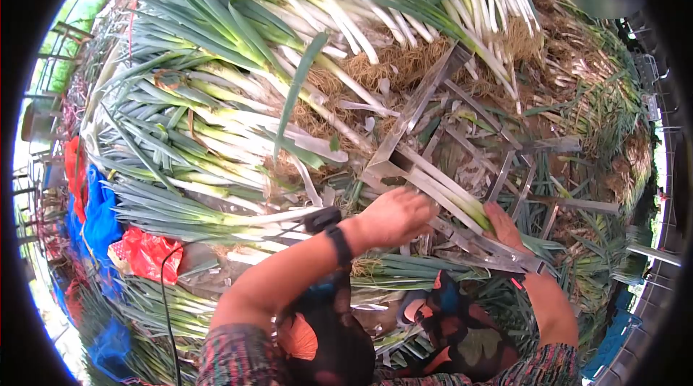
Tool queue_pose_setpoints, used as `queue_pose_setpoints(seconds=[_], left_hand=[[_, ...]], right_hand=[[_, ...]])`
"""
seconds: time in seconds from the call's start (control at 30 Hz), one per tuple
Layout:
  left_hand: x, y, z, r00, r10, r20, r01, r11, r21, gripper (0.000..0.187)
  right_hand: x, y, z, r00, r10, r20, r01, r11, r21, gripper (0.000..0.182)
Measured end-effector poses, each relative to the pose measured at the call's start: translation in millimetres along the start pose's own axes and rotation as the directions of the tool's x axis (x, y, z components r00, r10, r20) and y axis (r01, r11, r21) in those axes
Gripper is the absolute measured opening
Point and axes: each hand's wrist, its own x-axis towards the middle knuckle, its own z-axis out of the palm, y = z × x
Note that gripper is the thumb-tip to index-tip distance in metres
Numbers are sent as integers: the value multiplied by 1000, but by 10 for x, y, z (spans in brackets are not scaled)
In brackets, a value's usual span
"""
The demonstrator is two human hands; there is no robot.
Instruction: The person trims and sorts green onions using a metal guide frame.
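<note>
White leek stalks (451, 197) lie slantwise in a metal frame (388, 155) at the centre. My right hand (507, 228) is closed round their green part, its fingers along the stalks and its thumb hidden. At the other end, beside the white ends, my left hand (398, 217) has its fingers curled together. What it holds, if anything, is hidden by the fingers. A dark band with a small black device (323, 220) is on the left wrist.
Piled leeks (209, 133) lie left of the frame, and more with brown roots (393, 61) lie behind it. Metal bars (577, 205) reach right. Red plastic (148, 252) and blue plastic (99, 205) lie at the left. A blue crate (612, 343) stands at the lower right.
</note>
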Motion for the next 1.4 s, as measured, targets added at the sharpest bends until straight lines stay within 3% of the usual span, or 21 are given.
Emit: queue_pose_setpoints(seconds=[0.07, 0.13, 0.17, 0.2, 0.23, 0.27, 0.4, 0.5, 0.6, 0.7, 0.73, 0.8, 0.87, 0.93, 0.97, 1.0, 1.03, 1.13, 1.2, 1.23, 1.4], left_hand=[[-338, 143, -427, 994, -8, -113, 7, 1000, -11, 27], [-633, 76, -768, 926, -377, 5, 350, 863, 364, 13], [-832, -222, -772, 836, -225, -500, 272, 962, 21, 14], [-986, -432, -832, 662, -588, -464, 602, 786, -137, 11], [-1079, -681, -977, 611, -597, -520, 684, 729, -33, 8], [-1046, -868, -1114, 400, -753, -522, 749, 597, -288, 6], [-866, -1869, -1369, 319, -740, -592, 876, 468, -113, 31], [-705, -2201, -1201, 190, -829, -526, 973, 232, -15, 41], [-676, -2123, -1149, 266, -904, -334, 940, 320, -118, 39], [-1211, -1797, -654, 593, -713, -374, 781, 623, 51, 20], [-1390, -1436, -573, 647, -732, -213, 759, 590, 276, 12], [-1808, -932, -437, 617, -767, 177, 563, 587, 581, 43], [-2164, -715, -570, 707, -507, 493, 332, 854, 401, 51], [-1945, -603, -1018, 521, -387, 760, 485, 868, 110, 52], [-1708, -689, -1111, 441, -631, 638, 638, 721, 272, 39], [-1872, -1205, -1001, 675, -629, 386, 700, 711, -67, 32], [-1659, -1387, -1033, 695, -718, -33, 489, 505, -712, 24], [-776, -2086, -1709, 104, -880, -464, 758, 372, -536, 50], [-478, -2315, -1956, -39, -970, -241, 664, 155, -732, 71], [-579, -2985, -1768, -101, -939, -329, 669, 180, -721, 81], [-630, -2904, -1622, -151, -860, -488, 678, 269, -684, 82]], right_hand=[[44, -112, -180, 999, 0, -37, 3, 996, 84, 75], [55, -227, -351, 998, 57, -17, -55, 993, 109, 68], [80, -284, -433, 996, 83, -22, -78, 983, 166, 66], [113, -345, -498, 993, 111, -30, -102, 969, 226, 63], [136, -373, -559, 990, 139, -37, -123, 950, 286, 60], [158, -358, -618, 989, 144, -41, -129, 959, 250, 60], [41, -283, -831, 973, 205, -103, -181, 962, 205, 61], [-195, -294, -953, 893, 450, -26, -370, 765, 527, 62], [-459, -296, -1037, 874, 485, -15, -389, 718, 577, 64], [-609, -298, -1071, 834, 544, -90, -348, 645, 681, 62], [-616, -340, -1124, 813, 573, -106, -343, 618, 707, 61], [-591, -444, -1179, 817, 562, -131, -317, 626, 712, 59], [-513, -538, -1196, 816, 552, -169, -282, 636, 718, 58], [-397, -653, -1205, 841, 509, -186, -235, 652, 721, 59], [-302, -746, -1238, 850, 488, -197, -206, 653, 729, 59], [-236, -800, -1275, 857, 469, -212, -175, 653, 737, 60], [-209, -806, -1312, 850, 480, -219, -179, 653, 736, 60], [-225, -826, -1426, 815, 531, -233, -206, 640, 741, 61], [-317, -861, -1523, 774, 591, -227, -244, 610, 754, 61], [-382, -862, -1529, 758, 608, -237, -253, 608, 752, 60], [-739, -972, -1576, 738, 643, -205, -318, 598, 735, 59]])
